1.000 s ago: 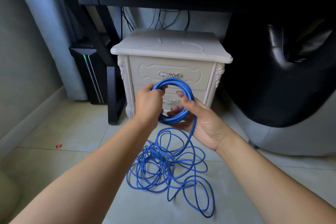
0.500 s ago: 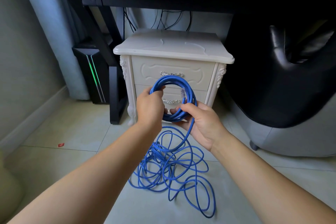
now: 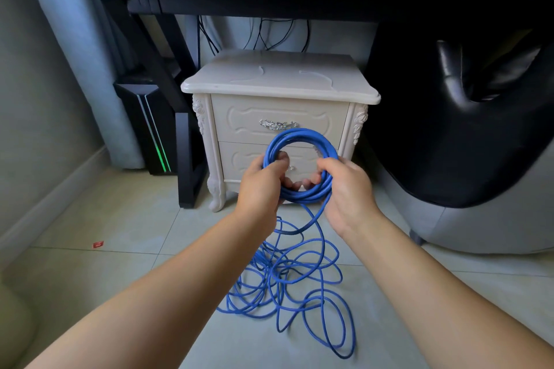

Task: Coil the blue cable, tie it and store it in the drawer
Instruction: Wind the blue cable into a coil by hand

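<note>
While your left hand (image 3: 263, 189) grips the left side of the ring, fingers curled through the middle, your right hand (image 3: 344, 192) is wrapped round the right side, so both are holding the blue cable (image 3: 299, 132). You've got the coiled part held up in front of the lower drawer (image 3: 239, 159) of the white nightstand (image 3: 278, 78), and both drawers look closed. From the bottom of the coil a strand drops to a messy loose tangle (image 3: 278, 275) on the tiled floor (image 3: 120, 219), right between your forearms.
</note>
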A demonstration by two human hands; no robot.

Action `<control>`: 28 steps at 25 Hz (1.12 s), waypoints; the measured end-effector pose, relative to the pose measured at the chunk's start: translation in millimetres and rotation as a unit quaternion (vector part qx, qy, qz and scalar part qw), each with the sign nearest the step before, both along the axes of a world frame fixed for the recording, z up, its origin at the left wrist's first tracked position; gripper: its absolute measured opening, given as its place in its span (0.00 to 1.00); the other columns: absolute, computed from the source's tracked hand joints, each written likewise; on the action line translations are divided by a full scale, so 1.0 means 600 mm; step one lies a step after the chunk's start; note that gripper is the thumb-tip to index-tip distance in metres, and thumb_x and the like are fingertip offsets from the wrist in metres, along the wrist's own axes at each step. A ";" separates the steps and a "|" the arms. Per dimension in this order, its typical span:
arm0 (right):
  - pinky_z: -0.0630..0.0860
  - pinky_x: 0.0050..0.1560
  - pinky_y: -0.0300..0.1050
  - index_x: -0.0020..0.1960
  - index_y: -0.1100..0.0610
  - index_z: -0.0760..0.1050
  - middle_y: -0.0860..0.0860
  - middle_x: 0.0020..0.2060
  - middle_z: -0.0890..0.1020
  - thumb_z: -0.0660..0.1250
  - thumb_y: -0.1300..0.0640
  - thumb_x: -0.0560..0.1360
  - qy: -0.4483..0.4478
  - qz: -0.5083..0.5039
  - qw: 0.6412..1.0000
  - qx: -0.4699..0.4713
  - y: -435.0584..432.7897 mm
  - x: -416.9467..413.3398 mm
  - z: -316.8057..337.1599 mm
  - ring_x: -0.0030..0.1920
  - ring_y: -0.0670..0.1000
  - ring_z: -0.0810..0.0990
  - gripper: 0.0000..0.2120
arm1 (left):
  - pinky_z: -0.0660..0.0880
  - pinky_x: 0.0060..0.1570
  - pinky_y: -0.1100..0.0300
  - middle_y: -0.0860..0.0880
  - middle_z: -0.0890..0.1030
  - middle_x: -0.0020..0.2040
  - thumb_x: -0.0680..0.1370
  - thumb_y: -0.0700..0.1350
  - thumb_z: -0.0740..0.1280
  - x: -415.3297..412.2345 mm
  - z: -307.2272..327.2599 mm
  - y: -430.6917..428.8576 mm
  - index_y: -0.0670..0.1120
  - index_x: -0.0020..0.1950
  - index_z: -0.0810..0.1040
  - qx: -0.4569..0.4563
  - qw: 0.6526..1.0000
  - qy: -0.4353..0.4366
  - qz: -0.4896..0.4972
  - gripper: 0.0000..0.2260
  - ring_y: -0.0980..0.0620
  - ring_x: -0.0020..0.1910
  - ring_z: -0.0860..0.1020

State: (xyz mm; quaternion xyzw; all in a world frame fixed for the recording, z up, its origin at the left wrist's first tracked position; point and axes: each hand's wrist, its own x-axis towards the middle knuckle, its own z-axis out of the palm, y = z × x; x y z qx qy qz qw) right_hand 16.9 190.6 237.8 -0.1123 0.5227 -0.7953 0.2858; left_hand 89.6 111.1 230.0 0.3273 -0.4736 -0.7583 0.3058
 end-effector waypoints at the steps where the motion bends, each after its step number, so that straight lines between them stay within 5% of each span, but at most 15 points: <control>1: 0.73 0.38 0.48 0.47 0.59 0.72 0.47 0.22 0.70 0.58 0.68 0.77 0.043 -0.013 0.999 0.025 0.003 -0.006 0.000 0.24 0.47 0.71 0.07 | 0.75 0.44 0.54 0.50 0.72 0.28 0.79 0.39 0.65 0.001 -0.001 -0.001 0.46 0.49 0.76 0.007 0.999 -0.002 -0.036 0.03 0.54 0.27 0.76; 5: 0.70 0.39 0.50 0.53 0.46 0.70 0.48 0.35 0.75 0.59 0.60 0.73 0.282 0.021 0.940 0.192 0.010 -0.028 0.002 0.28 0.48 0.69 0.12 | 0.78 0.54 0.49 0.48 0.81 0.39 0.76 0.37 0.69 0.010 0.010 -0.026 0.44 0.58 0.76 -0.123 0.986 -0.063 -0.091 0.12 0.51 0.38 0.81; 8: 0.69 0.47 0.46 0.67 0.46 0.64 0.49 0.50 0.75 0.60 0.57 0.73 0.419 0.117 0.852 0.291 0.019 -0.028 0.003 0.39 0.48 0.74 0.23 | 0.76 0.49 0.60 0.50 0.81 0.49 0.72 0.38 0.71 0.020 0.019 -0.045 0.53 0.65 0.72 -0.410 0.890 -0.143 -0.138 0.24 0.54 0.41 0.81; 11: 0.68 0.44 0.45 0.77 0.47 0.50 0.47 0.50 0.71 0.59 0.59 0.76 0.526 0.176 0.754 0.353 0.016 -0.018 0.007 0.46 0.51 0.72 0.33 | 0.69 0.38 0.69 0.54 0.79 0.44 0.71 0.39 0.68 0.023 0.017 -0.039 0.53 0.75 0.60 -0.553 0.786 -0.198 -0.192 0.34 0.60 0.37 0.76; 14: 0.69 0.40 0.46 0.77 0.44 0.45 0.48 0.42 0.71 0.61 0.61 0.74 0.546 0.158 0.761 0.312 0.013 -0.019 0.009 0.38 0.50 0.72 0.39 | 0.69 0.39 0.60 0.49 0.82 0.44 0.74 0.37 0.64 0.013 0.017 -0.036 0.49 0.74 0.64 -0.578 0.757 -0.242 -0.184 0.29 0.49 0.43 0.78; 16: 0.71 0.42 0.42 0.77 0.45 0.49 0.48 0.39 0.72 0.63 0.63 0.73 0.514 0.139 0.802 0.270 0.013 -0.027 0.007 0.36 0.48 0.72 0.39 | 0.74 0.43 0.55 0.47 0.82 0.44 0.75 0.37 0.63 0.010 0.017 -0.040 0.46 0.61 0.77 -0.567 0.772 -0.239 -0.160 0.15 0.46 0.44 0.80; 18: 0.74 0.46 0.42 0.73 0.47 0.60 0.49 0.40 0.76 0.65 0.62 0.73 0.468 0.137 0.835 0.255 0.013 -0.034 0.007 0.38 0.51 0.76 0.32 | 0.79 0.42 0.50 0.46 0.81 0.40 0.75 0.38 0.64 0.011 0.011 -0.041 0.44 0.51 0.78 -0.523 0.809 -0.220 -0.156 0.06 0.47 0.38 0.80; 21: 0.80 0.54 0.52 0.56 0.47 0.73 0.48 0.44 0.82 0.68 0.61 0.73 0.391 0.173 0.867 0.255 0.014 -0.040 0.002 0.42 0.52 0.84 0.15 | 0.81 0.33 0.58 0.47 0.76 0.35 0.78 0.38 0.65 0.015 0.006 -0.042 0.44 0.50 0.78 -0.427 0.866 -0.192 -0.174 0.04 0.55 0.28 0.75; 25: 0.81 0.52 0.53 0.50 0.50 0.74 0.50 0.38 0.83 0.69 0.57 0.73 0.383 0.147 0.863 0.295 0.019 -0.057 -0.009 0.39 0.49 0.85 0.08 | 0.78 0.32 0.56 0.55 0.66 0.25 0.79 0.38 0.65 0.015 0.011 -0.047 0.45 0.48 0.77 -0.252 0.949 -0.113 -0.153 0.03 0.58 0.22 0.65; 28: 0.79 0.46 0.51 0.46 0.55 0.73 0.51 0.29 0.79 0.68 0.56 0.75 0.279 0.102 0.928 0.224 0.010 -0.047 -0.022 0.34 0.51 0.83 0.04 | 0.72 0.31 0.58 0.56 0.66 0.25 0.80 0.38 0.64 0.007 0.010 -0.039 0.46 0.49 0.76 -0.167 0.979 -0.050 -0.103 0.04 0.57 0.22 0.63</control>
